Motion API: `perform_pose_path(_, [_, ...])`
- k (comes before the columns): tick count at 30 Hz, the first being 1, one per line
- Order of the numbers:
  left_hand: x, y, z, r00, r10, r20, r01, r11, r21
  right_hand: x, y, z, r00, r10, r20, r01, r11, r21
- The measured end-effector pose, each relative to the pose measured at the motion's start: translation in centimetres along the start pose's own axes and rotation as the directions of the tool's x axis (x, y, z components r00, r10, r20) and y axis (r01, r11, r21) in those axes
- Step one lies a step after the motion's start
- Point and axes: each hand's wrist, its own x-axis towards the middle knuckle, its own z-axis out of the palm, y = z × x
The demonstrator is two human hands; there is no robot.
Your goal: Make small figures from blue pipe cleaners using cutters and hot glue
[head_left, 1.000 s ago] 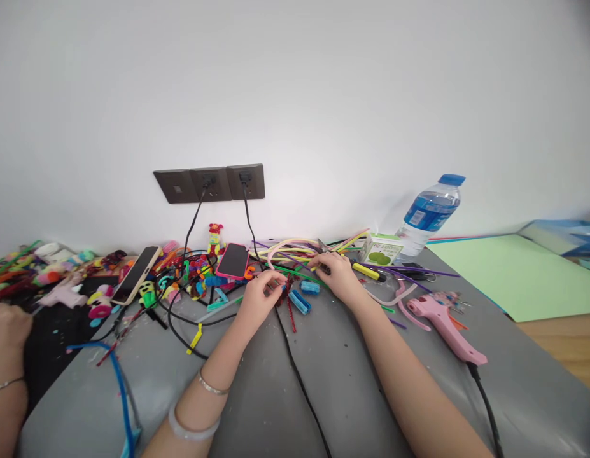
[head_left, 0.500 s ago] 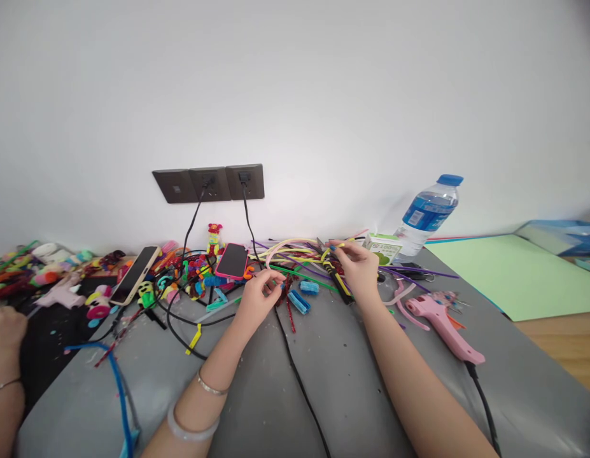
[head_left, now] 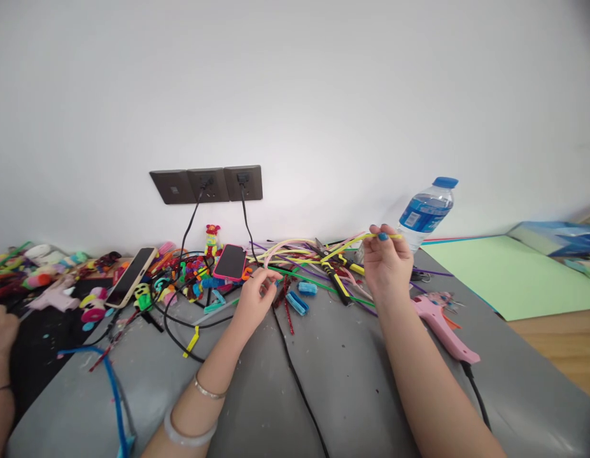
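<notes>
My right hand pinches a yellow pipe cleaner, raised above the pile, its short end poking out past the fingertips. My left hand hovers low over the grey table, thumb and fingers brought together; whatever they hold, if anything, is too small to make out. Black-and-yellow pliers lie among the loose pipe cleaners between my hands. Two bundles of blue pipe cleaner, one a folded blue piece, rest just right of my left hand, beside red tinsel strands.
A pink glue gun and a water bottle are at the right. Phones, one a pink-cased phone, and small colourful figures lie left. Black cords cross the grey table. Another person's hand is at far left.
My right hand has moved right and up from beside the pliers, drawing the yellow pipe cleaner with it. My left hand stays nearly in place.
</notes>
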Motion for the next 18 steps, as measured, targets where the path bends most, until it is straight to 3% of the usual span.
perform_pose_path(5, [0.0, 0.2, -0.1, 1.0, -0.009, -0.019, 0.009, 1.0, 0.012, 0.2, -0.3, -0.5, 0.995, 0.02, 0.093, -0.014, 0.998, -0.06])
perform_pose_path(11, [0.0, 0.4, 0.0, 0.999, -0.039, 0.019, 0.039, 0.999, -0.031, -1.6, -0.3, 0.9, 0.959, 0.107, 0.263, -0.048, 0.975, -0.218])
perform_pose_path(13, [0.0, 0.5, 0.0, 0.998, -0.051, 0.033, 0.052, 0.998, -0.04, -2.5, -0.2, 1.4, 0.914, 0.164, 0.37, -0.062, 0.96, -0.273])
perform_pose_path(15, [0.1, 0.6, 0.0, 0.998, -0.056, 0.035, 0.057, 0.998, -0.038, -3.3, 0.0, 1.8, 0.838, 0.234, 0.492, -0.057, 0.936, -0.348])
perform_pose_path(18, [0.1, 0.5, 0.1, 0.998, -0.058, 0.024, 0.059, 0.998, -0.023, -4.3, 0.5, 2.3, 0.726, 0.326, 0.606, 0.043, 0.857, -0.513])
